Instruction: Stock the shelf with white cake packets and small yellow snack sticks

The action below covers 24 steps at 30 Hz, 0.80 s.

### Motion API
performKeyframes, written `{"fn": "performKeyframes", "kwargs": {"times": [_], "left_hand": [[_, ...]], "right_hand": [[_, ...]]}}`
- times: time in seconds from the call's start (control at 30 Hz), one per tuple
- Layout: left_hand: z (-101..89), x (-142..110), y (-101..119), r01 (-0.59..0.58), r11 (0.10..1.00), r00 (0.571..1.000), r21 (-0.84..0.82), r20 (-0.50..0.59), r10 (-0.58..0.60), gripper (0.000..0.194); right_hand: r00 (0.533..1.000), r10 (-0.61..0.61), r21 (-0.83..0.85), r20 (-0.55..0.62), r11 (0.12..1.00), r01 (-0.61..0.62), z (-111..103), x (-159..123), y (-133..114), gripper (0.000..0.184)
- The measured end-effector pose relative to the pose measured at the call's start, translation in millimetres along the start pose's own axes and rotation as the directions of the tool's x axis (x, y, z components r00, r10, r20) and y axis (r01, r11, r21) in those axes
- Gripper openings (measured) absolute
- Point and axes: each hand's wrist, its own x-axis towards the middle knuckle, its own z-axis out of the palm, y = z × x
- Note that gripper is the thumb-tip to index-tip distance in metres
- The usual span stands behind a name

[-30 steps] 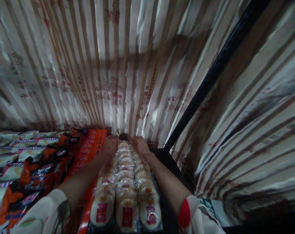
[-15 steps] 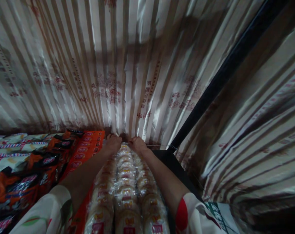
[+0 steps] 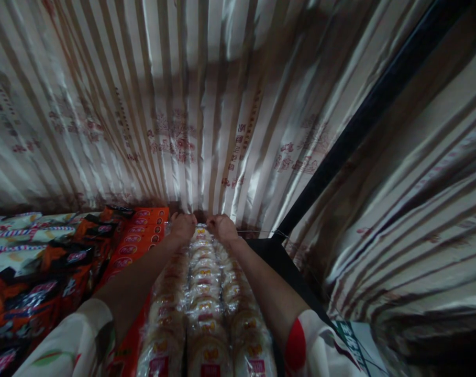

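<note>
Three long rows of round, clear-wrapped packaged cakes [image 3: 205,314] with yellow and red labels run away from me at the bottom middle. At their far end, by the curtain, are both of my hands. My left hand [image 3: 183,226] is closed at the far left corner of the rows, its fingers curled. Opposite it, my right hand [image 3: 222,228] is closed too, over the far right corner. What the fingertips pinch is hidden by the hands and the dim light; it cannot be made out. Both forearms reach forward along the outer rows.
Orange flat packs [image 3: 133,235] lie just left of the cakes. Further left are orange-and-black bags [image 3: 33,298] and white bags [image 3: 18,259]. A striped curtain [image 3: 198,104] hangs behind. On the right are a slanted black pole [image 3: 340,157], a black surface [image 3: 269,256] and a green-and-white package [image 3: 357,340].
Both hands stay at the far end of the cake rows, with fingers still curled. The view has shifted very slightly; the cakes have not visibly moved.
</note>
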Motion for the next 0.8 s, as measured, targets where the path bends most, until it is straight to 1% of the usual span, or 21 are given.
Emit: {"fn": "performKeyframes", "kwargs": {"times": [0.1, 0.2, 0.27, 0.37, 0.47, 0.6, 0.7, 0.8], "left_hand": [[-0.5, -2, 1, -0.001, 1.000, 1.000, -0.004, 0.007, 0.001, 0.023], [1.9, -2, 0, -0.005, 1.000, 1.000, -0.005, 0.001, 0.005, 0.023], [3.1, -2, -1, -0.011, 1.000, 1.000, -0.002, -0.011, 0.011, 0.026], [1.8, -4, -1, -0.039, 0.999, 0.999, 0.012, -0.004, 0.039, 0.026], [-3.6, -8, 3, -0.065, 0.997, 0.997, 0.034, 0.051, 0.063, 0.023], [-12.0, -12, 8, -0.084, 0.995, 0.993, 0.061, 0.086, 0.078, 0.019], [-15.3, -14, 8, -0.122, 0.990, 0.990, 0.070, 0.074, 0.117, 0.019], [-13.6, -13, 3, -0.176, 0.983, 0.983, 0.058, 0.062, 0.172, 0.020]], "right_hand": [[0.999, -0.035, 0.016, -0.023, 0.999, 0.036, 3, 0, 3, 0.020], [0.988, -0.118, 0.062, -0.101, 0.990, 0.125, 6, -3, 7, 0.017], [0.976, -0.174, 0.086, -0.130, 0.979, 0.186, 5, -6, 11, 0.013], [0.952, -0.279, 0.102, -0.129, 0.951, 0.293, 3, -13, 18, 0.010], [0.936, -0.338, 0.109, -0.099, 0.931, 0.348, 2, -17, 22, 0.011], [0.941, -0.330, 0.126, -0.067, 0.933, 0.336, 3, -20, 21, 0.009], [0.963, -0.261, 0.119, -0.059, 0.956, 0.267, 3, -21, 17, 0.011], [0.981, -0.194, 0.102, -0.031, 0.975, 0.196, 3, -20, 13, 0.013]]}}
